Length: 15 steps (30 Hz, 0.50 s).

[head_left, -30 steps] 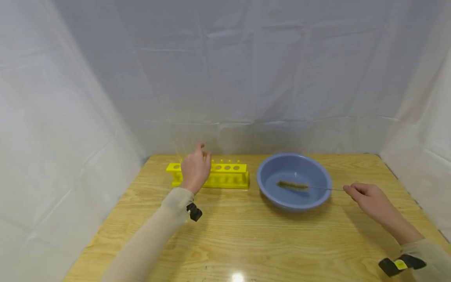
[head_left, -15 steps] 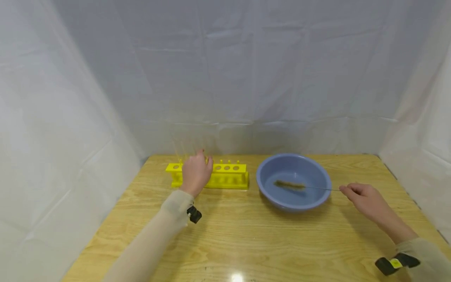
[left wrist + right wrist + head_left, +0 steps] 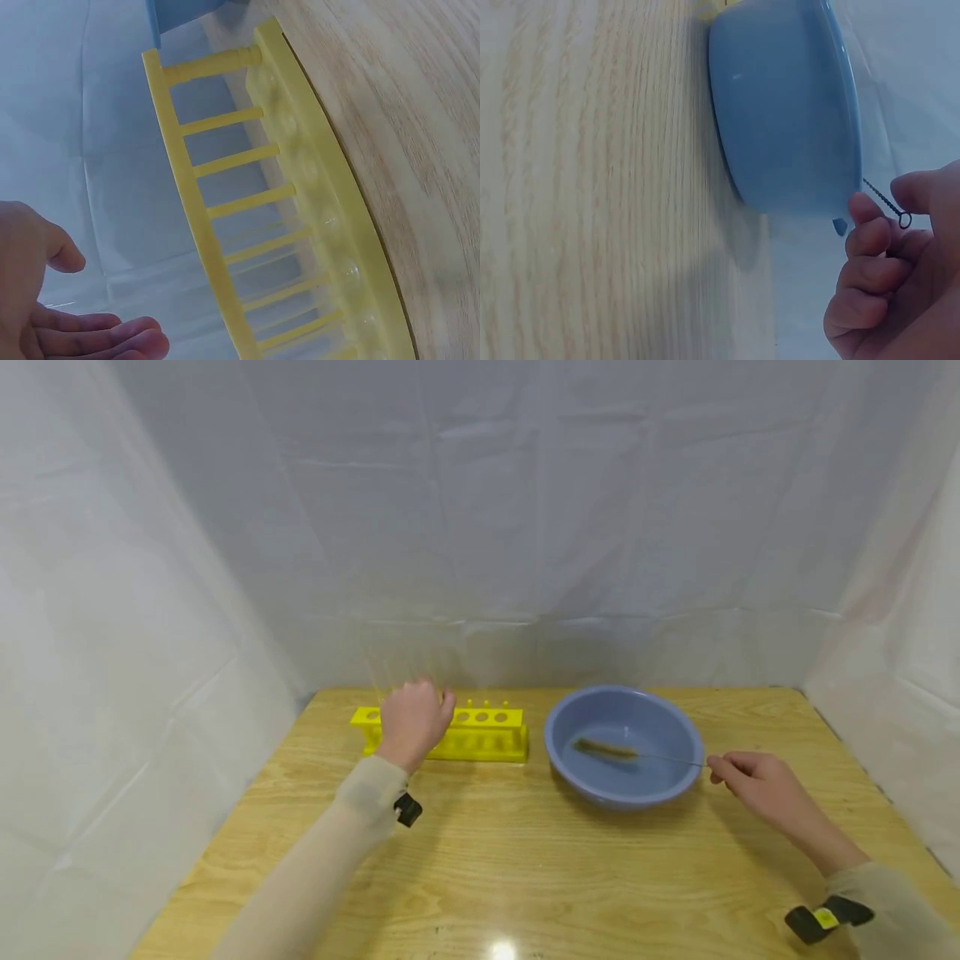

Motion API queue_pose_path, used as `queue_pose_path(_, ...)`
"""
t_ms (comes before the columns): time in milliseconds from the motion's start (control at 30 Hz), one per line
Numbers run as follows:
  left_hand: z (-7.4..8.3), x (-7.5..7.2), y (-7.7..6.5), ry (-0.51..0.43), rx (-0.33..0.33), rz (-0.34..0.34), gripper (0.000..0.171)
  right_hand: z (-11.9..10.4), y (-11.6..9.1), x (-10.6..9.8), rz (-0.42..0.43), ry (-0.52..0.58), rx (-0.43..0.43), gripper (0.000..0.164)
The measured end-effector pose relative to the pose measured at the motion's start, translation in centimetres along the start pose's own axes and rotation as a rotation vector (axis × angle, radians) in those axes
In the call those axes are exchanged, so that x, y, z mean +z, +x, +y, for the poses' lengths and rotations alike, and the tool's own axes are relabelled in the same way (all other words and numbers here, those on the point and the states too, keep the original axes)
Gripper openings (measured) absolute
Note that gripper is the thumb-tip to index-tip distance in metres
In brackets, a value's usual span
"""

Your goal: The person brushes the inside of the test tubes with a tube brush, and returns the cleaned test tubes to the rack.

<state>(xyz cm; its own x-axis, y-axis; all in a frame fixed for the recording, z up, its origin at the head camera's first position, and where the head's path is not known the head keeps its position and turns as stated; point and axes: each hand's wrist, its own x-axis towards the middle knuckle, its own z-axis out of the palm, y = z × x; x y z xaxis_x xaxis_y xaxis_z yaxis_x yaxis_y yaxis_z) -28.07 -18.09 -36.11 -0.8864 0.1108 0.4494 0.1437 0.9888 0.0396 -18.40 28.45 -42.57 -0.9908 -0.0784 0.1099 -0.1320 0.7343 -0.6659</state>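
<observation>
Near the table's back left stands a yellow test tube rack [image 3: 480, 745]; several clear test tubes [image 3: 281, 300], faintly visible, sit in it. My left hand [image 3: 414, 722] is at the rack's left half, by the tube tops, hiding part of it. In the left wrist view its thumb stands apart from loosely bent fingers, and no held thing shows between them. My right hand [image 3: 763, 789] pinches the twisted wire handle of a test tube brush [image 3: 607, 749] close to its end loop. The brown bristles lie over the inside of a blue basin [image 3: 622, 797], the wire crossing its right rim.
The wooden table [image 3: 525, 860] carries the rack on the left and the basin to its right, with a gap between them. White sheeting [image 3: 540, 527] rises behind the table and on both sides.
My right hand has moved left towards the basin, carrying the brush further left over it. My left hand has dropped slightly, its raised fingers coming down by the tube tops.
</observation>
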Motion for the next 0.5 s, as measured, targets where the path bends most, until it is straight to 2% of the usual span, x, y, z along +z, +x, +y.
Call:
queue_pose_path(167, 0.1, -0.2, -0.3, -0.001, -0.010, -0.029, 0.059, 0.0, -0.3, -0.7, 0.015, -0.038, 0.001, 0.050)
queue_pose_path(267, 0.1, -0.4, -0.7, -0.010, 0.012, -0.002, 0.058, -0.1, -0.6, -1.3, 0.074, -0.081, -0.044, 0.046)
queue_pose_path(367, 0.2, -0.7, -1.3, 0.000, 0.049, 0.047, 0.056, -0.3, -0.7, -1.9, 0.167, -0.158, -0.139, 0.038)
queue_pose_path(500, 0.6, -1.2, -2.1, 0.043, 0.111, 0.103, 0.052, -1.1, -0.4, -2.6, 0.290, -0.267, -0.321, 0.027)
